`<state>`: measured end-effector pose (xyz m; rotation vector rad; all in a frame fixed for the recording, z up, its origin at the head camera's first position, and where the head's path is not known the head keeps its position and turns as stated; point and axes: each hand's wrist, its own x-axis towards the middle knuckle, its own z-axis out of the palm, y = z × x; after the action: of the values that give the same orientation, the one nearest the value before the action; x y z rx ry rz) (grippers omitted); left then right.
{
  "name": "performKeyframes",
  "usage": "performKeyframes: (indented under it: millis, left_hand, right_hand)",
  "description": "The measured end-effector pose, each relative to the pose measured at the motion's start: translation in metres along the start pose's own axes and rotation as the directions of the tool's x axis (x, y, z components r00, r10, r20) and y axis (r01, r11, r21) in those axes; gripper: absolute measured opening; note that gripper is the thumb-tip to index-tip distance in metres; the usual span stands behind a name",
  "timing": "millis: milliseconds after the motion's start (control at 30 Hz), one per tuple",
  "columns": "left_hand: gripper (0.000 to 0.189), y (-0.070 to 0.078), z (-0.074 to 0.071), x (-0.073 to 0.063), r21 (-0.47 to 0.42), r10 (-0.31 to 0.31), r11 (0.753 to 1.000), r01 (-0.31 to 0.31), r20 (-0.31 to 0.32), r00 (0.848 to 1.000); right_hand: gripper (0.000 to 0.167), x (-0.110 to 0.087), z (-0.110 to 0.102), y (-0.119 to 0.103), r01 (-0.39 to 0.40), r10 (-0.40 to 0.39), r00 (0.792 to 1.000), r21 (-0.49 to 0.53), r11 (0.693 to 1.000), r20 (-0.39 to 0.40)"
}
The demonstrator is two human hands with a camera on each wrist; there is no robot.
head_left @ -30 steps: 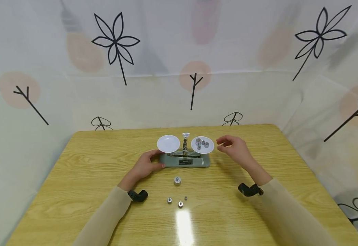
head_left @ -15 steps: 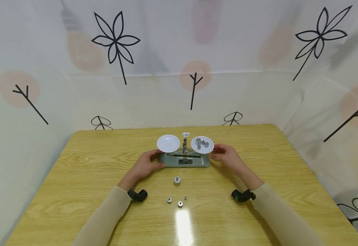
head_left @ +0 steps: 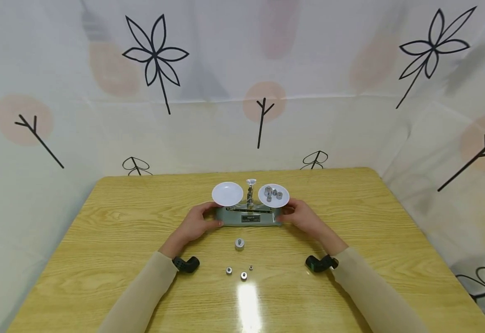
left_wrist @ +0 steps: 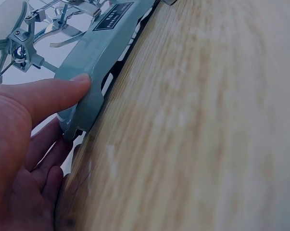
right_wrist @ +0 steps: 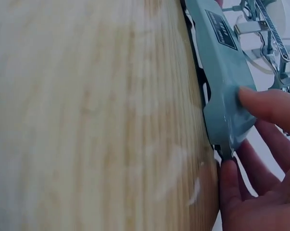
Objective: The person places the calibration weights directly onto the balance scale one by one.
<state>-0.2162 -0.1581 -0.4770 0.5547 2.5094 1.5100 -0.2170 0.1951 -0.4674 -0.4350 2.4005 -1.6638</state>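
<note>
A green two-pan balance scale (head_left: pixel 231 218) stands on the table. My left hand (head_left: pixel 195 224) grips the left end of its base; in the left wrist view the thumb (left_wrist: pixel 63 94) lies on top and the fingers reach round the end. At the base's right end my right hand (head_left: pixel 305 217) holds it likewise, its thumb (right_wrist: pixel 265 102) pressed on the green casing. The white left pan (head_left: pixel 227 194) has nothing on it. On the right pan (head_left: pixel 282 203) stand several metal weights (head_left: pixel 269 190).
In front of the scale stands a large metal weight (head_left: pixel 239 244). Nearer the table's front are three small ones: a left weight (head_left: pixel 228 270), a middle weight (head_left: pixel 244 275) and a tiny weight (head_left: pixel 251 267). A patterned cloth (head_left: pixel 209 129) hangs behind the wooden table (head_left: pixel 134 217).
My right hand has moved left from beside the right pan and taken hold of the base's right end. The left hand has stayed on the left end.
</note>
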Motion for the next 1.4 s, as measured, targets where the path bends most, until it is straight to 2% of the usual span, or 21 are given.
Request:
performKeyframes:
  millis: [200,400,533,633,767,967,1133,1200,1300,1333,1400]
  left_hand:
    - [0.052,0.003,-0.001,-0.001,0.010,-0.015,1.000,0.015,0.000,1.000]
    - [0.052,0.004,0.000,-0.001,0.015,0.007,1.000,-0.007,0.001,1.000]
    - [0.052,0.005,0.001,-0.001,0.015,0.021,1.000,-0.021,0.002,1.000]
    - [0.053,0.006,0.000,0.000,0.020,0.018,1.000,-0.018,-0.002,1.000]
    - [0.056,0.006,-0.001,0.002,0.017,0.012,1.000,-0.012,-0.001,1.000]
    - [0.057,0.007,-0.003,0.003,0.016,0.000,1.000,-0.001,0.020,1.000]
    - [0.059,0.012,-0.006,0.003,-0.018,0.016,1.000,-0.015,0.036,0.999]
    - [0.060,0.015,-0.008,0.004,-0.037,0.016,0.999,-0.014,0.043,0.999]
    - [0.060,0.020,-0.010,0.004,-0.063,0.007,0.998,-0.003,0.055,0.998]
    - [0.058,0.026,-0.011,0.002,-0.067,0.009,0.998,-0.005,0.060,0.998]
    - [0.056,0.029,-0.014,0.000,-0.055,0.011,0.998,-0.007,0.070,0.998]
  right_hand:
    - [0.058,0.004,-0.002,0.002,0.044,-0.043,0.997,-0.018,0.999,0.060]
    - [0.063,0.004,-0.004,0.003,0.041,-0.034,0.995,-0.062,0.997,0.099]
    - [0.068,0.003,-0.005,0.004,0.008,0.001,0.994,-0.083,0.997,0.105]
    - [0.070,0.003,-0.005,0.004,0.014,-0.004,0.994,-0.089,0.996,0.110]
    - [0.069,0.003,-0.005,0.005,0.032,-0.022,0.994,-0.099,0.995,0.108]
    - [0.067,0.003,-0.005,0.005,0.018,-0.008,0.995,-0.104,0.994,0.098]
    - [0.066,0.001,-0.004,0.005,0.004,0.005,0.996,-0.104,0.995,0.094]
    - [0.065,-0.001,-0.004,0.003,0.004,0.007,0.995,-0.107,0.994,0.095]
    - [0.063,-0.006,-0.002,-0.014,0.004,0.007,0.995,-0.112,0.994,0.098]
    - [0.062,-0.009,-0.002,-0.022,0.002,0.009,0.995,-0.113,0.994,0.098]
    - [0.062,-0.008,-0.002,-0.020,0.004,0.007,0.995,-0.110,0.994,0.095]
